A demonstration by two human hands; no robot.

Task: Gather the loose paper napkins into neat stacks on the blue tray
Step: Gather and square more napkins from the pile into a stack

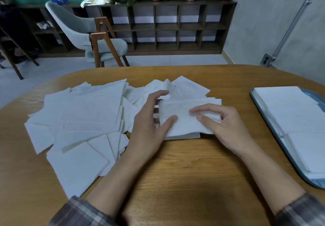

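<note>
White paper napkins in a small stack (181, 125) lie on the table (193, 173). The left hand (149, 125) grips its left end and the right hand (226, 127) pinches its right end. If lifted toward the blue tray (316, 182) at right with a weak hold, the thin sheets may fan out.

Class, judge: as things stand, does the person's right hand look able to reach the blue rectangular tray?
Probably yes: only bare wooden table lies between the right hand and the blue rectangular tray, though that hand grips a small stack of white paper napkins.
</note>
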